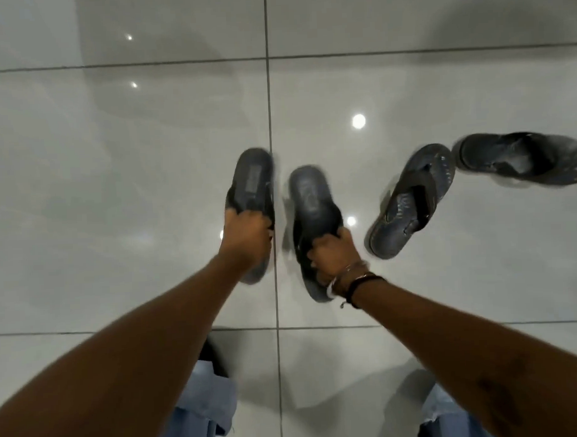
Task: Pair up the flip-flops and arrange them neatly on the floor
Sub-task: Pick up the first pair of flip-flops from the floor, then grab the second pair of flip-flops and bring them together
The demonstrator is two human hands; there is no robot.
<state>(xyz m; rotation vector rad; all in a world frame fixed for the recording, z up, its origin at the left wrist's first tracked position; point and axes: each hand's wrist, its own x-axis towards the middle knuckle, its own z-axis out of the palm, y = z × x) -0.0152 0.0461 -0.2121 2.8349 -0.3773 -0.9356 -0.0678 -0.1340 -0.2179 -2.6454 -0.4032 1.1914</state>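
Observation:
My left hand (245,234) grips a dark grey flip-flop (253,183) around its strap, heel end pointing away from me. My right hand (334,257), with bracelets at the wrist, grips a matching dark flip-flop (309,198) the same way. The two lie side by side, roughly parallel, a narrow gap between them along a tile joint. To the right, a speckled dark flip-flop (411,201) lies slanted on the floor. Another speckled flip-flop (520,159) lies crosswise beyond it at the far right. Motion blur softens the held pair.
The floor is glossy pale grey tile (116,191) with dark joints and bright light reflections. My blue trouser legs (202,414) show at the bottom edge, below both forearms.

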